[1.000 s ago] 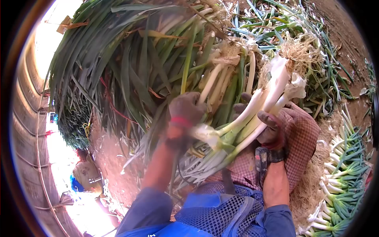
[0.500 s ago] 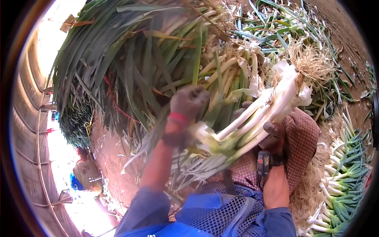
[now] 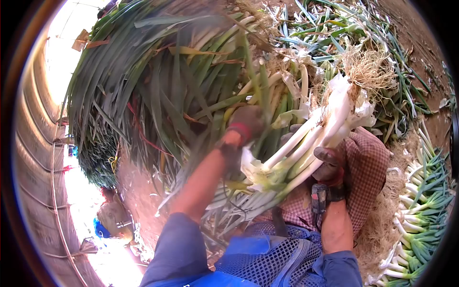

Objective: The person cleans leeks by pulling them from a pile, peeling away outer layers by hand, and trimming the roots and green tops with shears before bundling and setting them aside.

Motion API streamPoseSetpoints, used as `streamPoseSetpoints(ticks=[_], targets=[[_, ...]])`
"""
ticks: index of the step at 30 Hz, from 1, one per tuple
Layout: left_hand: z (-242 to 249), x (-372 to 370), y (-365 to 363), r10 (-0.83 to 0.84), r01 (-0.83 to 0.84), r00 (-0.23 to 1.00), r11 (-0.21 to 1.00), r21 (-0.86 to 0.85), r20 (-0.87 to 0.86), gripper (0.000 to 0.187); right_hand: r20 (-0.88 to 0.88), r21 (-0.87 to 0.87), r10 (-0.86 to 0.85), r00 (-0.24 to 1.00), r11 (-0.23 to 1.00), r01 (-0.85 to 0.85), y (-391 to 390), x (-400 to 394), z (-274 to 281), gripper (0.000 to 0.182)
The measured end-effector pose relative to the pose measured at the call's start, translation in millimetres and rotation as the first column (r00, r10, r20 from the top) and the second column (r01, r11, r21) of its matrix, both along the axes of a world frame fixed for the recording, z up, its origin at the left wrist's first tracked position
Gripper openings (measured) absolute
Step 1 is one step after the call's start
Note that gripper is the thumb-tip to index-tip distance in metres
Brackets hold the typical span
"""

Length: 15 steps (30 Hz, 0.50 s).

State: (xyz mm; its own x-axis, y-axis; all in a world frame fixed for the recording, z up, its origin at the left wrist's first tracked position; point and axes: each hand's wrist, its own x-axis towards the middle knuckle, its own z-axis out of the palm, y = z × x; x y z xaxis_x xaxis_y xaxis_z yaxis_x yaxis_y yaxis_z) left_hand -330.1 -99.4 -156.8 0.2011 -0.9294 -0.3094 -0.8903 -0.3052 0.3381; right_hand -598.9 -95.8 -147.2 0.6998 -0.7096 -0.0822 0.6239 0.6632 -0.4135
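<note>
Green leek tops [image 3: 158, 81] fill the background in a heaped pile over bare reddish soil [image 3: 134, 186]. Across the lap lies a bunch of leeks [image 3: 306, 143], white shanks pointing up and right, roots at the far end. The right hand [image 3: 330, 165], gloved, is closed around the shanks from below. The left hand [image 3: 246, 122], also gloved and blurred, seems to grip leaves just above the bunch. Trimmed leeks [image 3: 420, 210] lie stacked at the right.

Bare earth floor [image 3: 136, 189] under heaped leeks [image 3: 167, 81]
</note>
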Motion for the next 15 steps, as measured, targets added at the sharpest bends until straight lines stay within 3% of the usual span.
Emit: streamPoseSetpoints(ticks=[1, 2, 3, 5, 7, 8, 9, 10, 11, 12, 13, 14, 15], targets=[[6.1, -8.3, -15.5, -0.058, 0.056, 0.979, 0.998, -0.019, -0.198, 0.039, -0.028, -0.024, 0.018, 0.999, 1.0, -0.018, -0.7, 0.0, 1.6, 0.085], [5.4, -19.1, -38.1, -0.023, -0.027, 0.868, 0.995, -0.095, -0.496, 0.039, -0.025, -0.023, 0.014, 1.0, 1.0, -0.014, 0.1, 0.1, -0.2, 0.085], [7.4, -25.3, -61.4, -0.016, -0.132, 0.664, 0.982, -0.138, -0.748, 0.04, -0.057, 0.002, -0.035, 0.998, 0.999, 0.035, 2.2, -0.4, -4.3, 0.084], [68.4, -40.7, -108.0, -0.108, -0.066, 0.613, 0.98, -0.187, -0.783, 0.04, -0.099, 0.03, -0.085, 0.991, 0.996, 0.088, 10.1, -9.7, -34.2, 0.082], [90.3, -39.1, -146.8, -0.263, -0.081, 0.187, 0.956, -0.282, -0.946, 0.038, -0.451, -0.201, -0.074, 0.889, 0.979, -0.02, 19.5, -26.3, -88.8, 0.08], [110.8, -40.1, -146.8, -0.328, -0.05, 0.432, 0.921, -0.386, -0.84, 0.037, -0.448, -0.201, -0.076, 0.891, 0.98, -0.017, 15.9, -23.8, -69.9, 0.08], [129.2, -33.9, -142.9, -0.368, 0.01, 0.646, 0.88, -0.475, -0.668, 0.036, -0.218, -0.059, -0.024, 0.976, 0.998, 0.011, 9.2, -18.0, -33.4, 0.08], [128.2, -19.4, -138.0, -0.158, -0.137, 0.567, 0.95, -0.281, -0.808, 0.043, 0.032, 0.085, -0.007, 0.999, 0.996, 0.004, 4.9, -12.4, -13.2, 0.081], [110.2, -0.8, -128.8, -0.146, -0.095, 0.751, 0.941, -0.325, -0.644, 0.041, 0.038, 0.087, -0.013, 0.999, 0.996, 0.01, 4.1, -8.0, -12.4, 0.081], [84.3, 18.5, -115.6, -0.127, -0.044, 0.888, 0.933, -0.357, -0.442, 0.039, 0.043, 0.048, -0.017, 0.999, 0.999, 0.015, 3.8, -6.0, -12.3, 0.08], [63.1, 34.9, -98.5, -0.105, 0.078, 0.989, 0.97, -0.229, -0.108, 0.039, 0.046, 0.007, -0.02, 0.999, 1.0, 0.019, 3.1, -5.3, -12.9, 0.08], [41.6, 49.4, -74.9, -0.123, 0.142, 0.963, 0.988, -0.064, 0.24, 0.039, 0.069, 0.002, -0.003, 0.998, 1.0, 0.002, 1.9, -6.0, -12.2, 0.078], [15.8, 61.8, -42.8, -0.145, 0.204, 0.903, 0.973, -0.109, 0.404, 0.037, 0.071, 0.006, 0.0, 0.997, 1.0, 0.0, 1.5, -6.3, -16.0, 0.078]])
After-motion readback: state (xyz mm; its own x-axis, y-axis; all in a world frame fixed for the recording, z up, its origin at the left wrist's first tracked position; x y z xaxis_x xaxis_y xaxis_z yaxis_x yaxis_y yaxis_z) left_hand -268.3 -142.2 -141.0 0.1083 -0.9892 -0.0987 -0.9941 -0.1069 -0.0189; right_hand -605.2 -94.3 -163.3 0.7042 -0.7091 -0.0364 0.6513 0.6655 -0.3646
